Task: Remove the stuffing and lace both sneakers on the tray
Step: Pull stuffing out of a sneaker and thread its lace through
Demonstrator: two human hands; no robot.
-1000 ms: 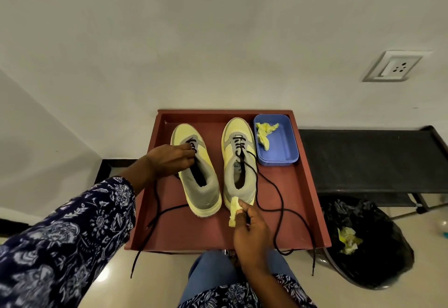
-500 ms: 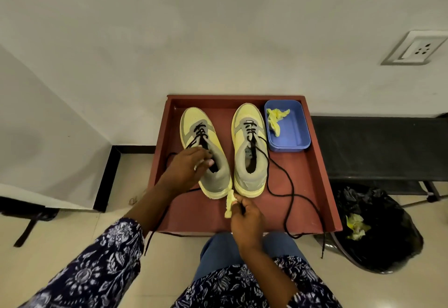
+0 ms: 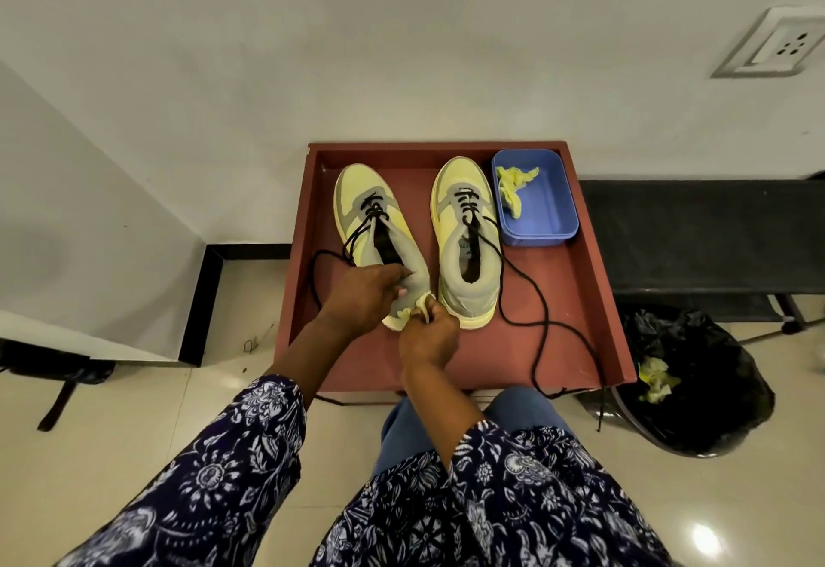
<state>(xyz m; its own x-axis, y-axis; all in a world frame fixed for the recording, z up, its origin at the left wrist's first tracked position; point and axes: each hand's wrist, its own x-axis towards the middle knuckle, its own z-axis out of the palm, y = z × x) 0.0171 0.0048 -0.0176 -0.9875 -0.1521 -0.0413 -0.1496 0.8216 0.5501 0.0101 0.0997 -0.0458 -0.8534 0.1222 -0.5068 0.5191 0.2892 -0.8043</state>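
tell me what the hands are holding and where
Right hand pinches a yellow paper wad by its lower end. Left hand rests on the left sneaker's heel.

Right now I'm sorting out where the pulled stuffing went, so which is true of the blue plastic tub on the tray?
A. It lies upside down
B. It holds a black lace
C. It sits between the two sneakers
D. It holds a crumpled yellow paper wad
D: the blue plastic tub stands upright at the tray's far right corner, beside the right sneaker, with a crumpled yellow paper wad inside.
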